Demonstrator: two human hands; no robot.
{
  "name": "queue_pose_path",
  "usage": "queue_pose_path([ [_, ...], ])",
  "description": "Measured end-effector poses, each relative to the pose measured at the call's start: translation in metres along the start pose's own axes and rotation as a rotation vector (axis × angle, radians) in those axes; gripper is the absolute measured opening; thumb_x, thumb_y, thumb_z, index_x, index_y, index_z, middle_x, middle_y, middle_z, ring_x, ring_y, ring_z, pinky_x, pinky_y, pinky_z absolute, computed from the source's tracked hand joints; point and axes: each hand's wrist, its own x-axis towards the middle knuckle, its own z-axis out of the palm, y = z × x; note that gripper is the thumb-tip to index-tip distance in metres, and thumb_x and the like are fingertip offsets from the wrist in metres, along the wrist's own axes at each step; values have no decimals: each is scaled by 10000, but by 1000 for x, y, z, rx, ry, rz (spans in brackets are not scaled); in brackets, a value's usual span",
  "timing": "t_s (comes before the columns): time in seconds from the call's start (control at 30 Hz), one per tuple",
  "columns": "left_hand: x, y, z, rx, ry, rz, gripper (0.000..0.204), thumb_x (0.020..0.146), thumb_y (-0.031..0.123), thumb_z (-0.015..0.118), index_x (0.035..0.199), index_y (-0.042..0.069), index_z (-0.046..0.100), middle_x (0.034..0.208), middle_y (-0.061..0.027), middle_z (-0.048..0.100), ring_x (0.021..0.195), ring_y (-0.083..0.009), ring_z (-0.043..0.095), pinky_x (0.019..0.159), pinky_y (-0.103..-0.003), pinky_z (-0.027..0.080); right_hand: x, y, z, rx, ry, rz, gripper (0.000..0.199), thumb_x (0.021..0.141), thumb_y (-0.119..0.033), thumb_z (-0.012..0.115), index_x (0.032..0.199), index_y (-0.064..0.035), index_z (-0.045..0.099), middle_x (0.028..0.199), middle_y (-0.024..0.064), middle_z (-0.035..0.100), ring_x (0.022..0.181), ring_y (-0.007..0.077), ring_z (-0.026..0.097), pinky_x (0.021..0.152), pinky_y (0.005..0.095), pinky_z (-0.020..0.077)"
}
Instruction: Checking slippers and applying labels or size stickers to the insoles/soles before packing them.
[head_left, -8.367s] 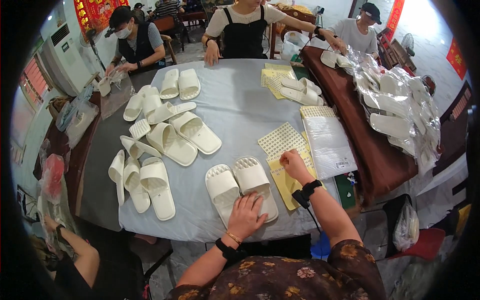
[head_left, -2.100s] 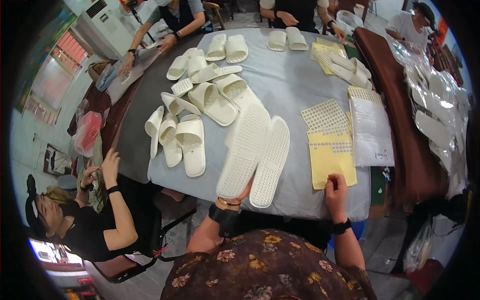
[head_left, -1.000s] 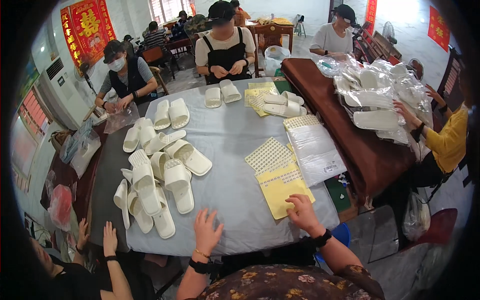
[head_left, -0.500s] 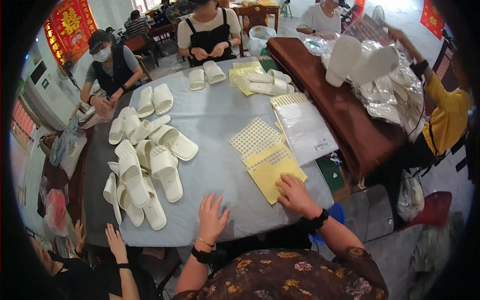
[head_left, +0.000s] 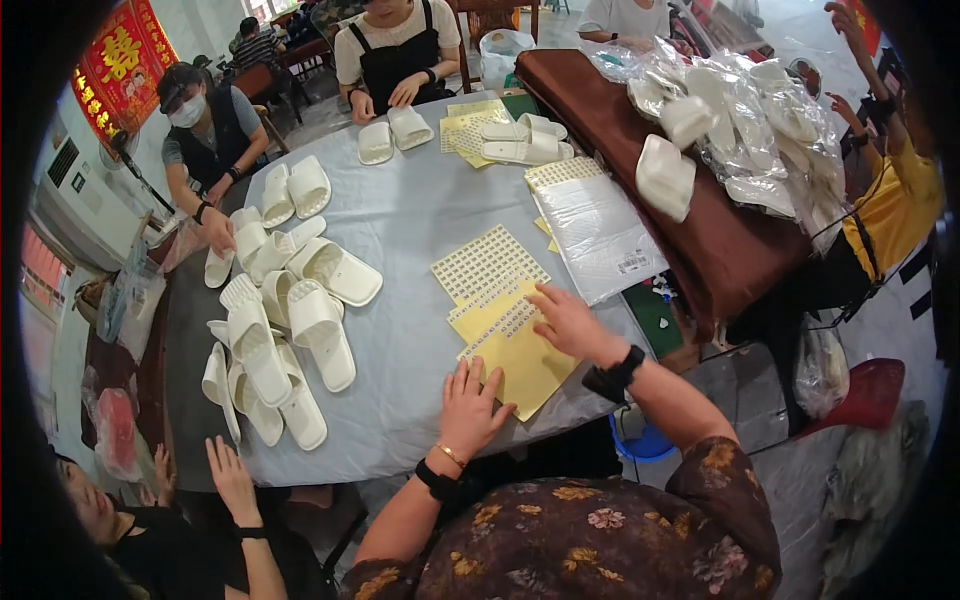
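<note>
Left hand (head_left: 470, 412) open, fingers spread, at the left edge of the yellow rectangular paper label sheet (head_left: 530, 382), which lies on the pale grey cloth-covered table (head_left: 390, 420); right hand (head_left: 570, 325) over the sheet's right side, fingers loosely bent, can't tell if pinching; cream moulded slippers (head_left: 258, 350) piled left of sheet; flat white plastic packet (head_left: 610, 245) beyond it, to the right

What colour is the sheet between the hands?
The sheet is yellow, best seen in the head view.
</note>
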Motion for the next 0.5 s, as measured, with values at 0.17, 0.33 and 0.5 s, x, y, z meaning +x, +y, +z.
queue_pose_path([
  [0.17, 5, 0, 2, 39, -18, 10, 591, 831, 415, 683, 1331, 131, 542, 1441, -203, 405, 1358, -415, 322, 1096, -540, 267, 26, 14, -1, -261, -172, 14, 519, 865, -394, 636, 1255, -63, 545, 1366, 124, 501, 1294, 308, 433, 1035, 539, 341],
  [0.33, 28, -3, 5, 41, -53, 89, 626, 808, 431, 700, 1338, 135, 544, 1463, -197, 393, 1364, -400, 324, 1107, -553, 254, 9, 24, -6, -318, -127, 178, 524, 853, -410, 648, 1205, -32, 561, 1318, 134, 525, 1272, 301, 457, 1030, 522, 345],
  [0.5, 48, -1, 5, 13, -128, 150, 638, 795, 427, 713, 1341, 146, 540, 1468, -195, 388, 1373, -397, 315, 1109, -547, 256, -5, 17, -20, -332, -111, 252, 518, 834, -386, 671, 1204, -37, 570, 1287, 175, 536, 1247, 316, 478, 1015, 513, 362],
])
